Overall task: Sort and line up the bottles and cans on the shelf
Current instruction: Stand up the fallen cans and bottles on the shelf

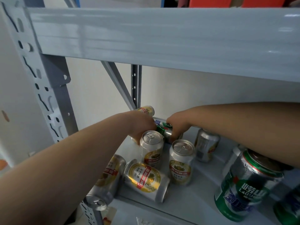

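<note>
Under the broad grey crossbeam (162,38) of the metal rack, both bare arms are reaching toward the far left corner of the grey shelf (194,197). Left hand (141,125) and right hand (177,125) are meeting over one green-and-silver can (164,129) lying on its side; the right hand's fingers are curling around its right end, while the left hand is pressing against its left end with fingers mostly hidden, so how firmly it is gripping cannot be told. Just in front of them, two gold-and-red labelled cans are standing upright, one to the left (151,150) and one to the right (181,161), crowding the near side of the held can. Nearer still, two more of the same kind are lying tipped over: one (146,179) flat on the shelf and one (107,181) at the left edge with its top hanging over the shelf's front lip. A fifth gold can (146,110) is showing behind the left wrist by the rear upright post (136,85), and a sixth (206,145) is standing under the right forearm. At the near right, a large green can (246,185) is standing upright, touching the forearm above it, with another green can (289,207) partly cut off by the frame beside it. Bare shelf is lying open between the gold cans and the green ones, and along the front edge.
</note>
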Tool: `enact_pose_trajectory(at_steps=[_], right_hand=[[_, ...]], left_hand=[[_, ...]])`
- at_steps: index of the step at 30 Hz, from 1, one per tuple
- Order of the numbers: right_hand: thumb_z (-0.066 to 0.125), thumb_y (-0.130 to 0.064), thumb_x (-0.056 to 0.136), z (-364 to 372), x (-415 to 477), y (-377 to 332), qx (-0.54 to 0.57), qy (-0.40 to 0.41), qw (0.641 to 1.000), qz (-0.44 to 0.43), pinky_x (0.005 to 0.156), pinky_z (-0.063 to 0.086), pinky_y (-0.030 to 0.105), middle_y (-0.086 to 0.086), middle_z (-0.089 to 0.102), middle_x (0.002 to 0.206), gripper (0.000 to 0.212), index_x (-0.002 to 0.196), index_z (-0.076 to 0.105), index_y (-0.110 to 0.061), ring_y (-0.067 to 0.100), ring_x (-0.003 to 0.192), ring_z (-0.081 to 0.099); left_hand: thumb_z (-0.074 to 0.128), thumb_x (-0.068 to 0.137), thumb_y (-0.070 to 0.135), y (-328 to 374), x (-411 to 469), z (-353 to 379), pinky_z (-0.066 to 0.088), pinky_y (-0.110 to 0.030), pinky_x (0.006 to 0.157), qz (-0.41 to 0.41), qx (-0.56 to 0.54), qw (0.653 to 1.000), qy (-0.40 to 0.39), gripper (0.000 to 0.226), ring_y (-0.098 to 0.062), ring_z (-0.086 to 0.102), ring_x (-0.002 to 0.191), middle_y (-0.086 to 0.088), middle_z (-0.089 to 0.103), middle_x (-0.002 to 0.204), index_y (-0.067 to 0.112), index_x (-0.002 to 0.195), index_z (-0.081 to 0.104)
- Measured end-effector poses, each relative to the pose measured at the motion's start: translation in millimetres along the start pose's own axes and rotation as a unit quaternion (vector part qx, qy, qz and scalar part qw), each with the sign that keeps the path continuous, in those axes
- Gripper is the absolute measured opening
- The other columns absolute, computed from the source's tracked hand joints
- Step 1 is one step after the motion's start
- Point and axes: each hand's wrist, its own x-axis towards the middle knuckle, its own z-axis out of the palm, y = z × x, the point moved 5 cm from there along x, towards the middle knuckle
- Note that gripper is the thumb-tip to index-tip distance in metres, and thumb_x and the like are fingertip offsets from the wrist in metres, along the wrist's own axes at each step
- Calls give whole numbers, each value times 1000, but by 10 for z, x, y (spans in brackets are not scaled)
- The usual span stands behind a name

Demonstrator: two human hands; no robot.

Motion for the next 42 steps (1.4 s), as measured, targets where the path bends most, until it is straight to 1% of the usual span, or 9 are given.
enact_pose_trajectory(at_steps=[8, 11, 14, 17, 25, 29, 33, 37, 42], right_hand=[[77, -51, 68, -339, -258, 207, -47, 49, 998, 10, 66, 48, 29, 4, 67, 102, 59, 113, 63, -15, 22, 90, 64], [78, -41, 69, -584, -477, 335, 0, 114, 993, -4, 66, 50, 28, -6, 64, 96, 54, 117, 63, -23, 13, 84, 61], [78, -37, 70, -714, -603, 409, 40, 169, 985, -19, 67, 48, 27, -10, 59, 101, 55, 122, 61, -29, 9, 84, 56], [78, -36, 71, -729, -662, 429, 46, 177, 983, -33, 74, 50, 30, -9, 58, 109, 60, 127, 58, -32, 10, 89, 55], [74, -28, 73, -694, -671, 399, 53, 174, 983, -37, 90, 53, 38, -7, 54, 132, 73, 141, 48, -38, 17, 109, 55], [70, -27, 77, -666, -581, 372, 27, 181, 982, -46, 102, 47, 42, -5, 45, 149, 83, 150, 33, -37, 20, 128, 48], [67, -31, 83, -639, -494, 328, -21, 179, 982, -52, 112, 36, 43, 0, 29, 160, 86, 156, 22, -28, 22, 143, 32], [67, -35, 80, -634, -464, 294, -29, 176, 983, -53, 108, 41, 42, 2, 29, 159, 90, 156, 19, -27, 22, 140, 36], [66, -36, 82, -632, -500, 241, -37, 184, 980, -64, 90, 49, 37, 1, 40, 145, 83, 154, 25, -25, 20, 121, 48]], left_hand=[[76, 82, 37, -167, 64, 85, 49, -28, 84, -97, -60, 993, 23, 56, -20, 61, 101, 0, 61, 115, 18, 129, 52], [75, 81, 23, -270, 78, 119, 50, -38, 93, -164, -164, 971, 56, 61, -28, 58, 114, -6, 54, 129, 14, 135, 47], [74, 77, 33, -265, 130, 96, 54, -43, 87, -150, -217, 960, 88, 51, -26, 64, 99, -7, 61, 109, 10, 117, 53], [65, 60, 58, -262, 191, 87, 55, -44, 78, -144, -262, 945, 128, 60, -25, 63, 87, -3, 59, 97, 17, 103, 57], [71, 59, 58, -307, 345, 290, 50, -42, 90, -152, -337, 908, 198, 55, -20, 57, 99, 1, 53, 105, 25, 101, 56], [74, 75, 40, -273, 281, 266, 48, -42, 98, -140, -358, 913, 138, 44, -25, 59, 110, 1, 58, 114, 21, 111, 59], [62, 88, 11, -478, 130, 342, 51, -35, 94, -250, -250, 934, 48, 46, -27, 59, 114, -5, 59, 125, 9, 133, 52], [65, 84, 18, -779, 6, 402, 51, -33, 75, -381, -241, 889, 85, 55, -30, 62, 107, -13, 59, 122, 4, 134, 45], [67, 86, 43, -808, 180, 504, 51, -35, 88, -415, -324, 845, 93, 87, -30, 60, 113, -15, 58, 128, -2, 146, 22]])
